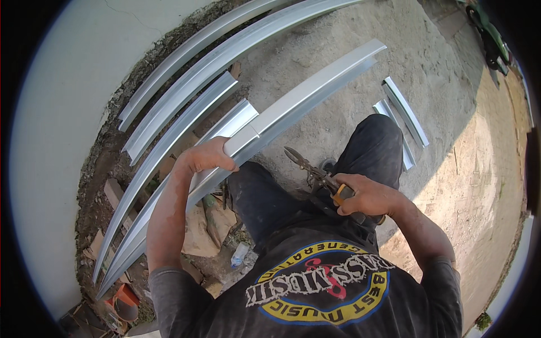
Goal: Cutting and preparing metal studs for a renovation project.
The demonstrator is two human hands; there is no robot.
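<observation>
My left hand point(211, 155) is closed around a long galvanized metal channel point(316, 93), which slants from beside my left leg up to the far right. A thin cut or marked line crosses the channel's upper face just beyond my fingers. My right hand point(365, 195) grips tin snips point(309, 165) by their orange-and-dark handles over my lap. The snips' blades point away to the upper left, apart from the channel. Their jaws look nearly closed.
More long metal channels point(186, 90) lie on the ground to the left, along a pale wall point(62, 141). Two short channel pieces point(407, 111) lie beyond my right knee. Near my left side are torn brown paper, a plastic bottle point(239, 254) and an orange container point(125, 297).
</observation>
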